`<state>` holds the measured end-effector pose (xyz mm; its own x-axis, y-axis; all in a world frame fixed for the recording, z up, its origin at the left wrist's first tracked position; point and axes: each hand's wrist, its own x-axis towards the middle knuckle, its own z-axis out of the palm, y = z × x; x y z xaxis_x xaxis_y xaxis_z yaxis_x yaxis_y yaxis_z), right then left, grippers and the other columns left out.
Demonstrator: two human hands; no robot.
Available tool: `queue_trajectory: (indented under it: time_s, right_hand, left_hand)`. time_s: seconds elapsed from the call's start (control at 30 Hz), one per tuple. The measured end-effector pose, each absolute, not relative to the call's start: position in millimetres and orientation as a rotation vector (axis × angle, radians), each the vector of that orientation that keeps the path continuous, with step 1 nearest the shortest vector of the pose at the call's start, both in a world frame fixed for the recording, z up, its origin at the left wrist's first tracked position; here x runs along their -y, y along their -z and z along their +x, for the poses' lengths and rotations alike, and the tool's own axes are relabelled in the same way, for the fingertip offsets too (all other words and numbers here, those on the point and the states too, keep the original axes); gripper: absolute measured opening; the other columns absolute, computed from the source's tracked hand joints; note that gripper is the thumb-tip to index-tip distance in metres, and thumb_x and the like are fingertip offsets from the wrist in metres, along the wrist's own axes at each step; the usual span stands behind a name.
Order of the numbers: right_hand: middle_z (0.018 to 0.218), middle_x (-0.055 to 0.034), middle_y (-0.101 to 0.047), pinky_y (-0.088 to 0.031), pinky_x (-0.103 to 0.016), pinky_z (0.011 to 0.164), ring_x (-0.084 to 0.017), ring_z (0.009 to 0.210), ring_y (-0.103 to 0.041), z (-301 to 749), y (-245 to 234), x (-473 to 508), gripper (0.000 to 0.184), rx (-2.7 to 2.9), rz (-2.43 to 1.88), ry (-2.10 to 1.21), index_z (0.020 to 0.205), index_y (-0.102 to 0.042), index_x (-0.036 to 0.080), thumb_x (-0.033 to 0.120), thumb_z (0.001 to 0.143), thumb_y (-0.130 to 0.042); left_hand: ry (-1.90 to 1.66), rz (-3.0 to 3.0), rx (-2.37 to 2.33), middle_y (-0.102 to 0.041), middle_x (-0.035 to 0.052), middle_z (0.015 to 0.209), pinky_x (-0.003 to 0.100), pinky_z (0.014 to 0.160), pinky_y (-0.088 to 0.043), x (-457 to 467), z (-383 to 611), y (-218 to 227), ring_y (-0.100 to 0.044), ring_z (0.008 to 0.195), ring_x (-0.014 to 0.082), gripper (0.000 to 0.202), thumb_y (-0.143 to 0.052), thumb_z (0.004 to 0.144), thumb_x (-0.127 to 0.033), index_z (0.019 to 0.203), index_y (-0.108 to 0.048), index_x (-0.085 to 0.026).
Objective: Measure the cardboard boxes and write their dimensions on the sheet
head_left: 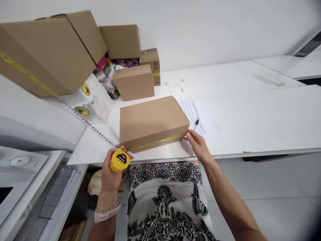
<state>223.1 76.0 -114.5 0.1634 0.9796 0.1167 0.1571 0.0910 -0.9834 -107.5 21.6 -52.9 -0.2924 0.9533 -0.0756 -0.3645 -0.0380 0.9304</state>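
My left hand [110, 174] is closed around a yellow tape measure [120, 160] with a black label. Its white blade [96, 131] is drawn out toward the upper left, past the avocado-printed cartons; the far end is hard to make out. Fingertips of that hand reach the front left corner of a closed cardboard box [152, 120], which lies flat at the table's front edge with yellow tape along its front side. At the box's front right corner, my right hand [198, 144] grips the edge between thumb and fingers; some fingertips are hidden.
A printed sheet [192, 115] with a black-capped marker [197, 122] lies right of the box on the white table [250, 120]. Behind stand a smaller box [135, 83] and several cartons. At left, a large box [45, 57] rests on white avocado-printed cartons [94, 97].
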Motion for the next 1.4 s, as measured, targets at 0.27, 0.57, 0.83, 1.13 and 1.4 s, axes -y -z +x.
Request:
queue_trajectory:
  time_s: [0.27,0.57,0.83,1.13,1.4]
  right_hand:
    - [0.122,-0.0096,-0.066,-0.056,-0.038,0.066,-0.020,0.081,-0.062,209.9,26.7,-77.0,0.044,1.291,-1.293,-0.734,0.120,-0.066,0.027,0.046,0.080,-0.071]
    - [0.126,-0.0071,-0.065,-0.052,-0.041,0.079,-0.018,0.081,-0.058,198.0,8.9,-153.1,0.041,1.394,-1.324,-0.606,0.117,-0.065,0.024,0.046,0.082,-0.065]
    - [0.123,-0.0116,-0.067,-0.049,-0.046,0.091,-0.028,0.106,-0.060,198.5,-11.2,-207.5,0.035,1.718,-1.271,-0.333,0.117,-0.067,0.020,0.035,0.089,-0.052]
    - [0.137,-0.0117,-0.063,-0.037,-0.052,0.112,-0.031,0.128,-0.053,156.1,-38.0,-261.4,0.046,2.106,-1.211,-0.410,0.131,-0.065,0.016,0.027,0.095,-0.038]
    - [0.144,-0.0130,-0.058,-0.038,-0.043,0.113,-0.027,0.132,-0.055,140.6,-40.9,-275.4,0.046,2.081,-1.213,-0.661,0.134,-0.063,0.012,0.027,0.097,-0.041]
  left_hand:
    - [-1.695,0.894,-0.963,-0.073,0.0052,0.087,0.038,0.065,-0.063,-48.3,-116.3,-26.0,-0.069,0.070,0.0207,0.019,-0.065,0.080,-0.039,0.082,-0.068,-0.020]
    - [-1.160,0.887,-1.031,-0.071,0.0054,0.076,0.038,0.060,-0.061,-19.9,-66.8,-64.7,-0.071,0.059,0.0235,0.028,-0.057,0.089,-0.040,0.102,-0.067,-0.017]
    - [-0.805,0.721,-0.965,-0.070,0.0077,0.079,0.039,0.071,-0.060,-42.2,-38.0,-44.6,-0.072,0.061,0.0238,0.033,-0.048,0.095,-0.038,0.106,-0.066,-0.013]
    - [-0.750,0.757,-1.035,-0.069,0.0095,0.070,0.035,0.059,-0.059,-82.5,-35.5,-54.0,-0.069,0.053,0.0222,0.035,-0.043,0.095,-0.036,0.099,-0.066,-0.009]
    - [-0.735,0.744,-1.107,-0.069,0.0109,0.068,0.037,0.056,-0.060,-91.0,-43.0,-58.4,-0.067,0.051,0.0207,0.034,-0.045,0.094,-0.033,0.095,-0.068,-0.008]
